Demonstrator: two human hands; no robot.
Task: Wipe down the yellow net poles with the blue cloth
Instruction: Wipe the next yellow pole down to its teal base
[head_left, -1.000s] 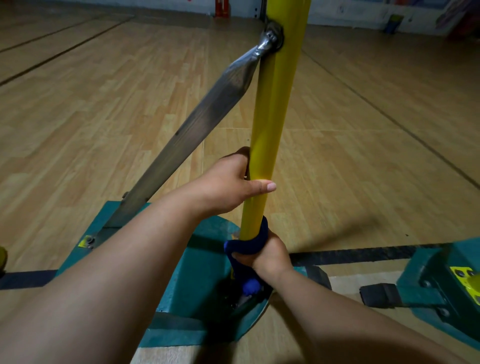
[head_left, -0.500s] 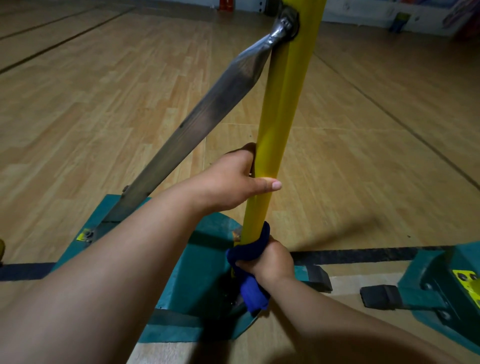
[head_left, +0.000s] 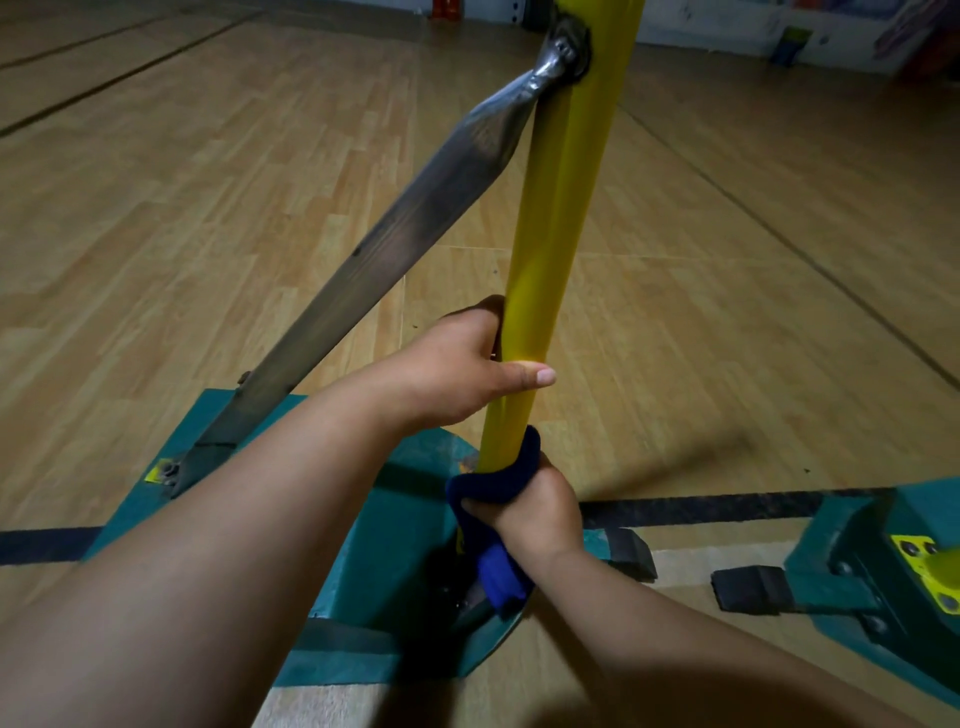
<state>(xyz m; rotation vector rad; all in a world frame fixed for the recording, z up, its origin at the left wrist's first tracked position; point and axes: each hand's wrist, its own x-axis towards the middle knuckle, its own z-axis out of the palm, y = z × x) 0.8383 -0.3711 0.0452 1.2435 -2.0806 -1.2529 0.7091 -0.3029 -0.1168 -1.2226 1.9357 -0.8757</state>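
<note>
A yellow net pole (head_left: 561, 218) rises from a teal base (head_left: 395, 525) in the middle of the view. My left hand (head_left: 467, 371) grips the pole low down, thumb lying across its front. Just below it my right hand (head_left: 535, 512) holds the blue cloth (head_left: 498, 480) wrapped round the pole's foot, with a loose end of the cloth hanging down toward the base.
A grey metal brace (head_left: 395, 249) slants from the pole's upper part down to the base's left corner. A second teal base (head_left: 883, 566) with a yellow plate sits at the right edge. Wooden court floor (head_left: 208, 208) with dark lines lies all around.
My right hand has slid the blue cloth slightly up the pole from the very bottom. The view has tilted a little; my left hand keeps its grip.
</note>
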